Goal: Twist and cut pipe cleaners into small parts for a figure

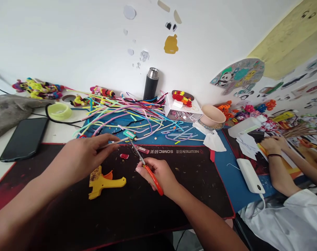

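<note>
Over the black desk mat (174, 202), my left hand (80, 157) pinches a pale pipe cleaner (119, 141) that points to the right. My right hand (155, 172) grips orange-handled scissors (153, 179), their blades reaching up and left to the pipe cleaner's tip. Whether the blades touch it I cannot tell. Below my left hand lies a yellow glue gun (106, 183). A small red fuzzy piece (124, 156) rests on the mat between my hands. Just beyond the blades are a green-and-white small block (129, 134) and a pink packet (140, 149).
Many coloured pipe cleaners (116, 111) spread along the back, before a black thermos (151, 85). A phone (24, 139) and yellow tape roll (59, 111) lie left. At right stand a pink bowl (213, 116), a white power bank (250, 176) and another person's hands (273, 144).
</note>
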Demonstrator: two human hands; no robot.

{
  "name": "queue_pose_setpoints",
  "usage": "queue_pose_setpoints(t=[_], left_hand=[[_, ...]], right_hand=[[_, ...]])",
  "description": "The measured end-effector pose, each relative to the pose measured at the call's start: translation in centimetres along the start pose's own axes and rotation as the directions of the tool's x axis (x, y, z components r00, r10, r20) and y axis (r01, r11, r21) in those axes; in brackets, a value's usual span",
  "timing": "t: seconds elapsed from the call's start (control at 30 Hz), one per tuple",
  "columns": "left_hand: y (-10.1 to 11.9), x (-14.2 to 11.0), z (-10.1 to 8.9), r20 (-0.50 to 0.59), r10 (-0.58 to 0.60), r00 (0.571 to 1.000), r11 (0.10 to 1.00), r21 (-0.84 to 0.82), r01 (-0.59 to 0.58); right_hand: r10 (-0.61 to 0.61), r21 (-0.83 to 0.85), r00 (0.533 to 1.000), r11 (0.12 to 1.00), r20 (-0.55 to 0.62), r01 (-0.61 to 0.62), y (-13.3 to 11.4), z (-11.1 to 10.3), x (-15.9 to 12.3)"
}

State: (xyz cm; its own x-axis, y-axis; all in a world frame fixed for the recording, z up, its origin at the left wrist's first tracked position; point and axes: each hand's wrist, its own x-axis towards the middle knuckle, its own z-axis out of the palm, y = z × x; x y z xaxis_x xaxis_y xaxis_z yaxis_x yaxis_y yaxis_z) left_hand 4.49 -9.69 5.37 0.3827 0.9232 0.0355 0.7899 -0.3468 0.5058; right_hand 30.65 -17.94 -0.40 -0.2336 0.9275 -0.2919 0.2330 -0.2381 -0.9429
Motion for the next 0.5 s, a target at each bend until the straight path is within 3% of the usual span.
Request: queue_pose_setpoints(t=[0.1, 0.17, 0.3, 0.4, 0.43, 0.5], left_hand=[[1.3, 0.6, -1.6, -0.044, 0.216, 0.975, 0.964, 0.170, -0.206], [2.3, 1.7, -2.6, 0.029, 0.330, 0.943, 0.918, 0.222, -0.328], [3.1, 5.3, -3.5, 0.206, 0.392, 0.897, 0.909, 0.065, -0.412], [1.9, 7.7, -2.6, 0.415, 0.384, 0.825, 0.922, -0.210, -0.324], [1.2, 8.1, -2.1, 0.440, 0.368, 0.819, 0.921, -0.293, -0.257], [-0.2, 8.1, -0.8, 0.403, 0.317, 0.859, 0.890, -0.440, -0.122]], right_hand=[[-0.049, -0.149, 0.999, 0.988, 0.012, 0.050, -0.1, 0.1, 0.0], [-0.089, -0.264, 0.995, 0.960, 0.034, 0.095, -0.2, 0.3, -0.1], [-0.146, -0.338, 0.981, 0.923, 0.130, 0.182, -0.7, 0.6, -0.5], [-0.177, -0.241, 0.972, 0.947, 0.153, 0.210, -1.3, 0.2, -1.0], [-0.167, -0.188, 0.975, 0.963, 0.145, 0.193, -1.4, -0.1, -1.2], [-0.117, -0.065, 0.986, 0.990, 0.120, 0.125, -1.3, -0.6, -1.6]])
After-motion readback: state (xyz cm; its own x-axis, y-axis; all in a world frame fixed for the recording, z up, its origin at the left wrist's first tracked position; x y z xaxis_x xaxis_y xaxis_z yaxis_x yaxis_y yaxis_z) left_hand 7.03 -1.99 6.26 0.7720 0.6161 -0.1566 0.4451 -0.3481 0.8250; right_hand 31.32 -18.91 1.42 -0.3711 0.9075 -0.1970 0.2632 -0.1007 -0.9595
